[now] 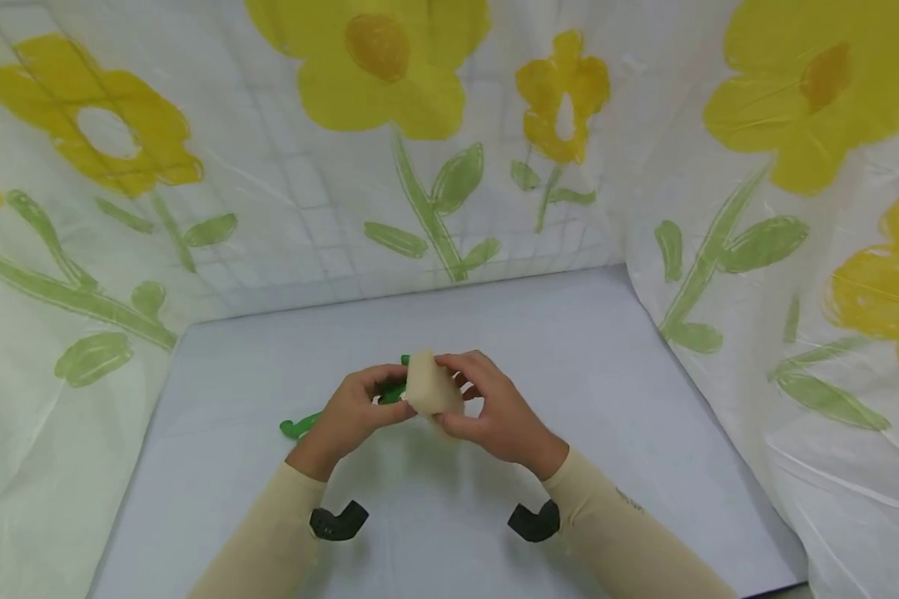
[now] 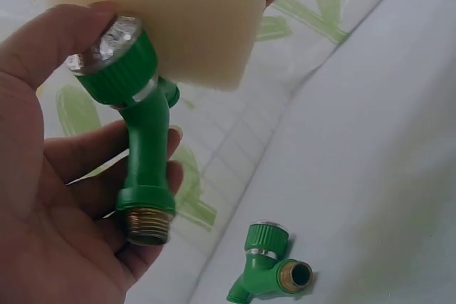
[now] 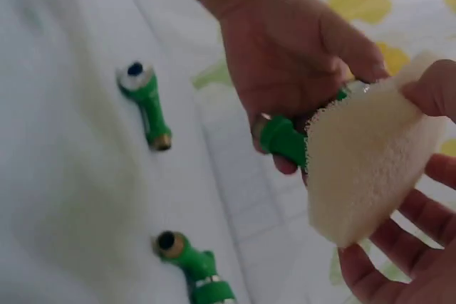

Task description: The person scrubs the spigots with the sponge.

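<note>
My left hand holds a green faucet with a silver-coloured cap and a brass threaded end, its thumb on the cap and its fingers behind the body. In my right hand is a cream sponge block, pinched between thumb and fingers. The sponge is right at the faucet's capped end, and in the right wrist view it hides much of the faucet. Both hands are raised over the table, close together.
On the white table lies another green faucet. The right wrist view has two there, one faucet farther up and another faucet at the bottom edge. A flower-printed sheet hangs around the back and sides.
</note>
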A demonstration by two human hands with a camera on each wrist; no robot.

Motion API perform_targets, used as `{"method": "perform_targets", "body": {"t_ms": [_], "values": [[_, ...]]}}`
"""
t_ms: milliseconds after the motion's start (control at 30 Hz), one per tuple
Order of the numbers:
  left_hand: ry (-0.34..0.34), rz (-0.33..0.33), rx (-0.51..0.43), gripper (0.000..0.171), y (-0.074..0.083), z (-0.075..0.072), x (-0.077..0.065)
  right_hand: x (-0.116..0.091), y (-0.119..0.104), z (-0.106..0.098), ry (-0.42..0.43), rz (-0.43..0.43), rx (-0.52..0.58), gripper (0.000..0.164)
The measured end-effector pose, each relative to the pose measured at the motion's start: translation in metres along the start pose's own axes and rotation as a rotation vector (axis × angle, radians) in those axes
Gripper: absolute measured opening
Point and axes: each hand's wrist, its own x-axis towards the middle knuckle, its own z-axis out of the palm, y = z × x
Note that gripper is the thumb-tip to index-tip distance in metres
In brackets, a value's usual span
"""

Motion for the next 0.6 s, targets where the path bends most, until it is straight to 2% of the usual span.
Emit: {"method": "perform_targets", "body": {"t_ms": [200,267,333,433,500,600], "values": [[-0.086,-0.034,0.013,0.050,0.0042,0.0003,-0.0028,0.0039,0.0066,-0.0026,0.093,0.036,-0.151,0.067],[-0.079,-0.023,0.028,0.049,0.0039,0.0003,-0.0024,0.0026,0.0064,-0.0024,0.066,0.028,-0.137,0.067],[-0.060,0.000,0.034,0.048,0.0022,-0.0007,-0.0022,0.0014,0.0034,-0.0017,0.002,-0.001,-0.078,0.066],[-0.043,0.020,0.013,0.046,0.0003,-0.0024,-0.0021,0.0026,-0.0002,-0.0017,-0.053,-0.035,-0.021,0.065],[-0.049,0.018,-0.006,0.047,0.0000,-0.0028,-0.0025,0.0056,-0.0001,-0.0026,-0.027,-0.025,-0.037,0.066],[-0.055,-0.003,-0.015,0.051,0.0007,-0.0022,-0.0026,0.0101,0.0037,-0.0038,0.073,0.037,-0.111,0.066]]}}
